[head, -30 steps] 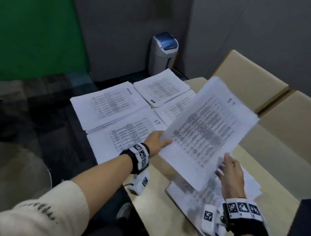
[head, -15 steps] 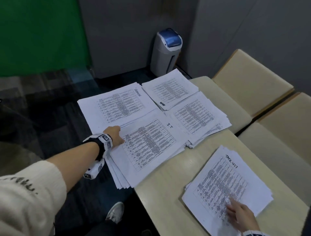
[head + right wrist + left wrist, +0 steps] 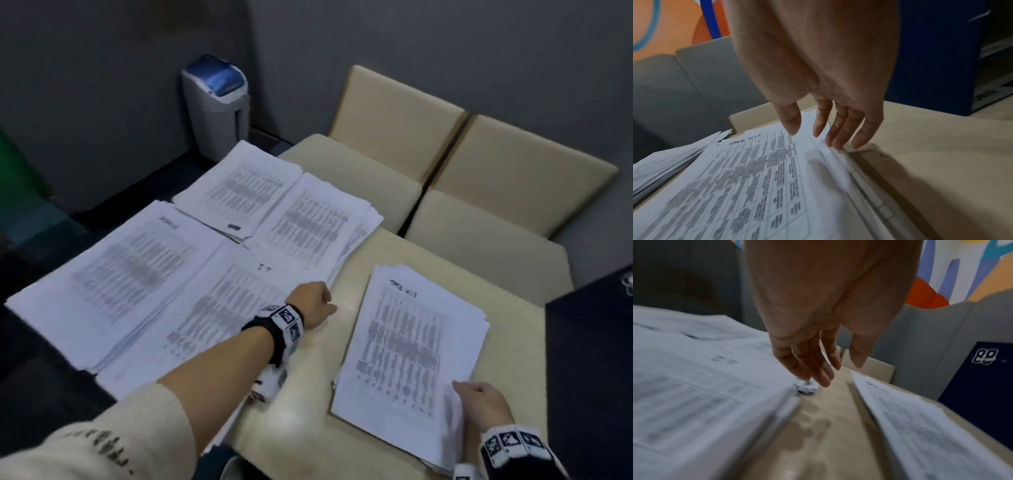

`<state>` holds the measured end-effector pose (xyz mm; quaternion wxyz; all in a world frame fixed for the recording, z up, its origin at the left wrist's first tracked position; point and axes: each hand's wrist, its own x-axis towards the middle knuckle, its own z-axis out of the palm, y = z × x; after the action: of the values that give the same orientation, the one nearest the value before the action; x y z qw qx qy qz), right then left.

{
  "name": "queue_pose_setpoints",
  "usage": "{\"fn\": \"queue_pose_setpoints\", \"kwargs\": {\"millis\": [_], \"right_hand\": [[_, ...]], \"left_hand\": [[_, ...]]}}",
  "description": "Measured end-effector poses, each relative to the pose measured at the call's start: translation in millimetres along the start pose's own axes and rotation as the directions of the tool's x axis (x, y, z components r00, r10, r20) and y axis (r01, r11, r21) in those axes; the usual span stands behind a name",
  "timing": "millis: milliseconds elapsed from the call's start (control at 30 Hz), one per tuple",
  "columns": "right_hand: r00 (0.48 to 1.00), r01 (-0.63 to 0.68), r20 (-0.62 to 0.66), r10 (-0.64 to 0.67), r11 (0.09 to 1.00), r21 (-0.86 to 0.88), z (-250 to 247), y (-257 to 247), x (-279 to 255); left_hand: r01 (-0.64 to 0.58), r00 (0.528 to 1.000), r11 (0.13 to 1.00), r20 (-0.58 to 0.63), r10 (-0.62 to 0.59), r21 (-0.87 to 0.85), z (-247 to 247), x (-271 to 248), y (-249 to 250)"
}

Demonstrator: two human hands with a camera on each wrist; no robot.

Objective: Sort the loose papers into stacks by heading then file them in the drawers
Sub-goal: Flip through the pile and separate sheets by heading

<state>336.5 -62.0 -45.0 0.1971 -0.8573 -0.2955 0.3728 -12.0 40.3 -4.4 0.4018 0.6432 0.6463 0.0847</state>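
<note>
1. The unsorted stack (image 3: 414, 339) lay on the surface (image 3: 308, 407), long axis running away from the person.
2. The right hand (image 3: 484, 404), fingers relaxed and apart, touched its near right corner, seemingly lifting a sheet.
3. The left hand (image 3: 313, 303), empty and loosely open, hovered left of the stack, beside the sorted stacks (image 3: 191, 274).

From head height we look down on the table (image 3: 308, 425). Each wrist camera looks close along its fingers, low over the tabletop; all three share the nearest paper stack (image 3: 411, 346).
</note>
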Motion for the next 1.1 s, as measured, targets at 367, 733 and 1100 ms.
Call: {"fn": "queue_pose_setpoints", "kwargs": {"millis": [367,733,1100], "right_hand": [[0.997,0.056,0.034,-0.063,0.984,0.171,-11,-3,52],[0.953,0.301,-0.028,-0.301,0.943,0.143,-32,0,67],[1.000,-0.030,0.013,0.027,0.890,0.456,-64,17,64]], "left_hand": [[0.202,0.979,0.935,-0.083,-0.185,0.291,90,33,86],[0.225,0.968,0.973,-0.123,-0.217,0.056,100,45,86],[0.143,0.987,0.898,-0.132,-0.096,0.415,83,40,83]]}}
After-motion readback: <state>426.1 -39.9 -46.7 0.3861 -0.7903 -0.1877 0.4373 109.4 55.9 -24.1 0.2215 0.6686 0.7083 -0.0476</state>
